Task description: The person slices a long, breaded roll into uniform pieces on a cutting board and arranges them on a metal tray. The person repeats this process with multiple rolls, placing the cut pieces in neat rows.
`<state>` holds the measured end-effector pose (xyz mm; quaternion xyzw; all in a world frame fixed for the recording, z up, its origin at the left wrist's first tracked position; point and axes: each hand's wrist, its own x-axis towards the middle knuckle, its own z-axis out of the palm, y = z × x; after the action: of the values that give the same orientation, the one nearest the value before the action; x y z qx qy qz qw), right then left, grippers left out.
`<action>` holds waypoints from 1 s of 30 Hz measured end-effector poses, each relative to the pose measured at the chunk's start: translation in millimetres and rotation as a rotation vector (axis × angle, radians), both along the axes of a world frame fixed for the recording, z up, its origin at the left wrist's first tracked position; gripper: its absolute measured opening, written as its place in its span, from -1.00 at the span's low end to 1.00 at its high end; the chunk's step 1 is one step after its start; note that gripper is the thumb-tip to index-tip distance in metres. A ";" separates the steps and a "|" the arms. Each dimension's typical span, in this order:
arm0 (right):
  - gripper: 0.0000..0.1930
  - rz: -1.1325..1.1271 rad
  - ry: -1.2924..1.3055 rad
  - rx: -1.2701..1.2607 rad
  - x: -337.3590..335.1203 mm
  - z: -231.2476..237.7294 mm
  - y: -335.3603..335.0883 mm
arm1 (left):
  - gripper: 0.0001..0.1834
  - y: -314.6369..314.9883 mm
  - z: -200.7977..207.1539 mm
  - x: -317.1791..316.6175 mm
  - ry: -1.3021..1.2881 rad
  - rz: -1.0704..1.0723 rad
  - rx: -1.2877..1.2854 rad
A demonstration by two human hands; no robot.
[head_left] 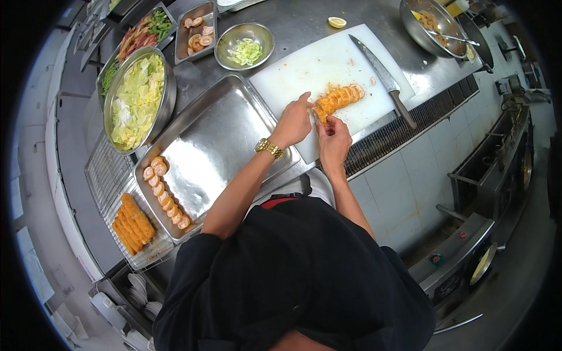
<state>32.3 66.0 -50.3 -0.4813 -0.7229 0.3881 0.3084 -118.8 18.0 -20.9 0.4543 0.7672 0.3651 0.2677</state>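
Note:
A breaded roll (338, 100), golden and cut into slices, lies on the white cutting board (281, 79). My left hand (294, 121) is at the roll's near left end, its fingers pressed against the end slices. From the near side my right hand (335, 143) pinches the same end between thumb and fingers. The fingertips partly hide what they grip. A large knife (377, 70) rests on the board to the right of the roll, its dark handle reaching past the board's edge. Crumbs are scattered around the roll.
Left of the board is a steel tray (205, 140) with a row of roll slices (164, 196) along its left side. A wire rack (105, 169) holds whole breaded rolls (132, 225). Bowls of cabbage (137, 99) and sliced greens (246, 51) stand beyond; a lemon piece (336, 22) lies behind the board.

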 end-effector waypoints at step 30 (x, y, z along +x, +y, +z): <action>-0.67 0.060 0.216 -0.486 41.9 10.7 13.8 | -0.38 -11.5 -1.3 10.6 -0.417 0.062 -0.033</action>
<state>74.2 79.8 -39.6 -0.4753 -0.5854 0.6085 0.2472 -108.3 6.6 -22.2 0.3407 0.7147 0.4466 0.4168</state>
